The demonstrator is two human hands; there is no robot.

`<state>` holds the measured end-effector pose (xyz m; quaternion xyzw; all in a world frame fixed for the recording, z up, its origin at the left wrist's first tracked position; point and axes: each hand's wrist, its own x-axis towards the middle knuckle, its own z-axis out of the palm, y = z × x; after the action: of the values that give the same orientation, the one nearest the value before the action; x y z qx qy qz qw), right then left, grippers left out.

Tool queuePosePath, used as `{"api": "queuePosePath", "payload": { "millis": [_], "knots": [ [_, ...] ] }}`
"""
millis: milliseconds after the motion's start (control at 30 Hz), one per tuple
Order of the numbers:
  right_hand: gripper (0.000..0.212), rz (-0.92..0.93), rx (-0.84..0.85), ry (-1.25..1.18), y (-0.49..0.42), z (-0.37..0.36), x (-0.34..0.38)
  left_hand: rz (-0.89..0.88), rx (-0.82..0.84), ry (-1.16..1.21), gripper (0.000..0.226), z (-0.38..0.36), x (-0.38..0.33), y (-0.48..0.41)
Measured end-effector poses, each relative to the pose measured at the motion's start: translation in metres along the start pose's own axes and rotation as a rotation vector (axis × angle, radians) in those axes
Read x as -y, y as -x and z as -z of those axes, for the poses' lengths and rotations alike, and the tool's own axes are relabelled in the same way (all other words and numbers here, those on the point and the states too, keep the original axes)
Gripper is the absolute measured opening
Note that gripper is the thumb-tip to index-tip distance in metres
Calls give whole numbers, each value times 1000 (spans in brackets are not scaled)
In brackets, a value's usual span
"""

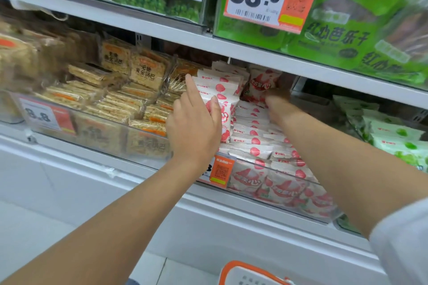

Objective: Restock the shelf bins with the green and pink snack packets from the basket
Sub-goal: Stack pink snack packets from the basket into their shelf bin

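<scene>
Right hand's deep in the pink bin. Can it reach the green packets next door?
Probably yes. The green packets lie right alongside, on the right hand's own side; only a bin divider seems between, and the upper shelf hangs low overhead.

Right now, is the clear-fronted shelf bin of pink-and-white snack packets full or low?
Full: the pink-and-white snack packets pile above the rim of the clear-fronted shelf bin; upright ones at the back nearly reach the shelf above.

Glossy plastic pink packets (254, 143), clear plastic bin front (148, 146), smooth white metal shelf (162, 30)
</scene>
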<state>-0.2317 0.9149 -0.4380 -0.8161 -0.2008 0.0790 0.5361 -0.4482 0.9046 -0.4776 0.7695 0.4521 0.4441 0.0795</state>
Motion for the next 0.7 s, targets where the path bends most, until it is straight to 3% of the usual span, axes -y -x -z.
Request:
{"api": "queuePosePath", "payload": {
  "millis": [100,333,467,567,700],
  "knots": [
    [40,28,37,104,3,-3,0,1,-4,-3,68,0,0,0],
    [35,90,-52,301,0,-6,-8,-6,-6,8,67,0,-1,1],
    [35,50,-87,92,-4,-2,-10,-6,-5,16,66,0,-1,1],
    [37,7,73,-60,-4,7,-12,-8,-11,8,66,0,-1,1],
    [34,-16,35,-22,-4,5,-9,-5,-12,5,63,-1,-1,1]
  ]
}}
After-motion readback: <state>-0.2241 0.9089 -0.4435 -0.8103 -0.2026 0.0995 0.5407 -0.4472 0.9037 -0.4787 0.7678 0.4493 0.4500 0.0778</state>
